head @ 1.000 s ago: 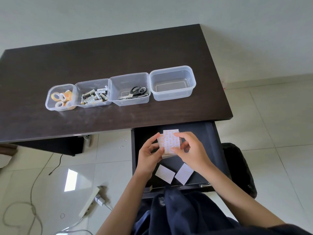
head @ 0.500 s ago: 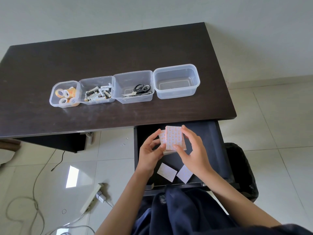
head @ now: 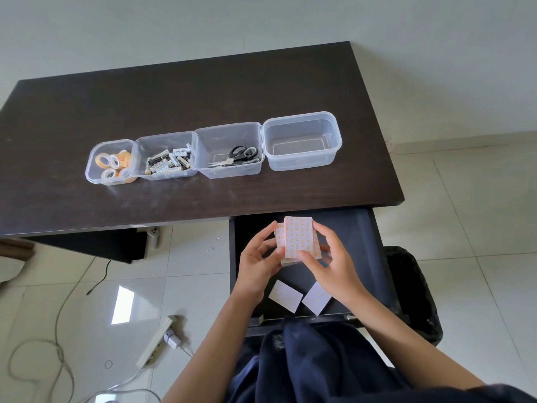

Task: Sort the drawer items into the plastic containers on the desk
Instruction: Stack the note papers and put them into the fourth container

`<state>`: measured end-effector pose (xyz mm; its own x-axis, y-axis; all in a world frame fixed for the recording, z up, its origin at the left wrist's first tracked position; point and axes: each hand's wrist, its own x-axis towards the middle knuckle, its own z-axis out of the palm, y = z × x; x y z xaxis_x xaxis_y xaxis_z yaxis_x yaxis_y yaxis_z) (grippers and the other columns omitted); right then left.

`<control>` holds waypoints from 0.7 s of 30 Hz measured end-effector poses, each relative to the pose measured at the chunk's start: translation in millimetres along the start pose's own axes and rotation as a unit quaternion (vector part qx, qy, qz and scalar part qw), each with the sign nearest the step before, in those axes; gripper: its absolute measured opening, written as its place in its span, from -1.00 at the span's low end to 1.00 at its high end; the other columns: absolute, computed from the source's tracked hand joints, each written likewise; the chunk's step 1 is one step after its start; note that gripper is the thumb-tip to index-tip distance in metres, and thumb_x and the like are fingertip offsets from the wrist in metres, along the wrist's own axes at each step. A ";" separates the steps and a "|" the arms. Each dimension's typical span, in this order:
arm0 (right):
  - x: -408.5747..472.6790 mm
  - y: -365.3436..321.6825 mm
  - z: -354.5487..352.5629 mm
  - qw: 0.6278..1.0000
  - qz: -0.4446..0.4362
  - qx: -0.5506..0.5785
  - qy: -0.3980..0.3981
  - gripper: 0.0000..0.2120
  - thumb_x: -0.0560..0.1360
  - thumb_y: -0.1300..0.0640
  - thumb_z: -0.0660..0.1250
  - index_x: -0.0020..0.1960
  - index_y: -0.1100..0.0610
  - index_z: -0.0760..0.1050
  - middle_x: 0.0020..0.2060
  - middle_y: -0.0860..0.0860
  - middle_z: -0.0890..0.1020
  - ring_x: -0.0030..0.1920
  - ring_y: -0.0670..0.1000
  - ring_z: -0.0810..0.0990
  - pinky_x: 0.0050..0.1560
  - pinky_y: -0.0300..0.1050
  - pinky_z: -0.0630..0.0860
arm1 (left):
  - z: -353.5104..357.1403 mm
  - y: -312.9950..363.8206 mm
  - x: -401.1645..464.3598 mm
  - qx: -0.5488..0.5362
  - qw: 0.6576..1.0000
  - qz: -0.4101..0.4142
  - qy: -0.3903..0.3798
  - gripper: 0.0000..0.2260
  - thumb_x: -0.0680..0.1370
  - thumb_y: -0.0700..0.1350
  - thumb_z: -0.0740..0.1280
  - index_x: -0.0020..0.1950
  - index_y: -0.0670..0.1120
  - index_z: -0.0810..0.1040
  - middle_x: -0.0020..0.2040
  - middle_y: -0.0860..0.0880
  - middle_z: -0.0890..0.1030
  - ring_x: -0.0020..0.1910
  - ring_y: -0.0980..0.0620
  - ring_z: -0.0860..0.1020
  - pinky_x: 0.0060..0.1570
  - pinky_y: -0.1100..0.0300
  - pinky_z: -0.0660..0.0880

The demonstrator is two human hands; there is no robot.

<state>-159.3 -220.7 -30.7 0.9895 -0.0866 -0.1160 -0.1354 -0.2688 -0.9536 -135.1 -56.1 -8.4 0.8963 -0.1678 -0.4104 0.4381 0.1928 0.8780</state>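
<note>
While hovering above the open drawer (head: 366, 237) at lower centre of the frame, gripping a stack of cards (head: 299, 241) with left hand (head: 258, 266) and right hand (head: 331, 264), leaving two loose cards (head: 299, 298) lying just below

A stack of pale cards (head: 299, 241) with an orange pattern is held upright over the open dark drawer (head: 363, 242), its top card slid a little askew. Two loose cards (head: 284, 296) lie flat near the drawer's front edge, side by side. On the dark desk (head: 174, 91) stands a row of four clear plastic containers: tape rolls (head: 112, 164), batteries (head: 168, 162), scissors (head: 238, 157), and the rightmost container (head: 302, 141) with nothing inside.
</note>
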 end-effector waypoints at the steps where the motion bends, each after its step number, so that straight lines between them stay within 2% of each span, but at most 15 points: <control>1: 0.0 0.3 -0.4 1.000 0.000 0.002 -0.003 -0.45 0.45 -0.01 0.43 0.37 -0.13 0.29 0.31 -0.15 0.44 0.29 -0.13 0.45 0.21 -0.18 0.51 | 0.0 0.3 0.0 -0.001 1.000 -0.001 -0.002 -0.60 0.53 -0.32 0.31 0.32 0.01 0.45 0.08 -0.11 0.66 0.05 -0.05 0.64 -0.09 0.12 0.60; 3: 0.1 0.5 -1.0 1.000 0.003 0.008 -0.009 -0.44 0.43 -0.05 0.43 0.37 -0.16 0.29 0.31 -0.19 0.44 0.29 -0.10 0.46 0.18 -0.05 0.55 | -0.2 0.6 0.1 0.002 1.000 -0.002 -0.008 -0.59 0.54 -0.32 0.29 0.34 0.00 0.44 0.07 -0.10 0.66 0.05 -0.04 0.64 -0.09 0.13 0.60; 5: 0.0 0.5 -1.6 1.000 0.007 0.011 -0.011 -0.42 0.39 -0.13 0.41 0.36 -0.20 0.30 0.31 -0.22 0.44 0.29 -0.09 0.48 0.13 -0.01 0.57 | -0.3 1.5 -0.1 0.008 1.000 -0.003 -0.014 -0.59 0.54 -0.31 0.29 0.36 -0.01 0.43 0.08 -0.09 0.66 0.06 -0.03 0.64 -0.08 0.13 0.60; 7: 0.1 0.0 -2.2 1.000 0.011 0.017 -0.012 -0.40 0.37 -0.17 0.41 0.35 -0.22 0.29 0.31 -0.20 0.43 0.28 -0.12 0.47 0.10 -0.06 0.59 | -0.3 3.0 -0.4 0.016 1.000 -0.006 -0.019 -0.59 0.55 -0.30 0.28 0.36 0.00 0.42 0.09 -0.08 0.66 0.05 -0.02 0.64 -0.09 0.15 0.60; 11: -0.1 -1.3 -1.2 0.999 0.017 0.026 -0.006 -0.44 0.43 0.04 0.44 0.34 -0.20 0.29 0.25 -0.08 0.41 0.25 -0.13 0.47 0.02 -0.31 0.56 | 0.5 6.7 -0.9 0.033 0.999 -0.012 -0.028 -0.64 0.58 -0.22 0.27 0.34 0.07 0.45 0.04 -0.03 0.67 0.05 0.02 0.64 -0.09 0.21 0.58; 13: -0.2 -2.6 -0.1 1.000 0.017 0.025 -0.004 -0.45 0.43 0.06 0.44 0.33 -0.19 0.29 0.21 -0.09 0.40 0.24 -0.16 0.45 0.01 -0.39 0.52 | 1.9 8.4 -1.5 0.036 0.999 -0.010 -0.033 -0.64 0.58 -0.21 0.26 0.34 0.08 0.45 0.04 -0.02 0.68 0.06 0.03 0.64 -0.07 0.22 0.58; 17: 0.3 -3.5 1.7 1.000 0.018 0.020 0.000 -0.44 0.43 0.04 0.44 0.35 -0.18 0.30 0.20 -0.09 0.40 0.23 -0.26 0.42 0.05 -0.42 0.49 | 3.9 11.1 -3.1 0.028 0.999 -0.005 -0.035 -0.61 0.57 -0.25 0.26 0.37 0.03 0.42 0.07 -0.05 0.67 0.06 0.03 0.64 -0.09 0.23 0.58; 21: 1.1 -5.0 1.7 1.000 0.016 0.015 -0.008 -0.43 0.43 0.02 0.44 0.36 -0.18 0.28 0.21 -0.09 0.39 0.23 -0.25 0.41 0.08 -0.34 0.53 | 5.0 12.9 -3.9 0.027 0.999 0.000 -0.029 -0.60 0.57 -0.26 0.27 0.39 0.00 0.41 0.12 -0.10 0.65 0.08 0.00 0.64 -0.08 0.21 0.59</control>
<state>-157.4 -217.9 -26.5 0.9853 -0.0796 -0.1515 -0.1663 -0.2373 -0.9571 -133.3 -57.7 5.7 0.8904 -0.2239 -0.3962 0.4318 0.1404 0.8910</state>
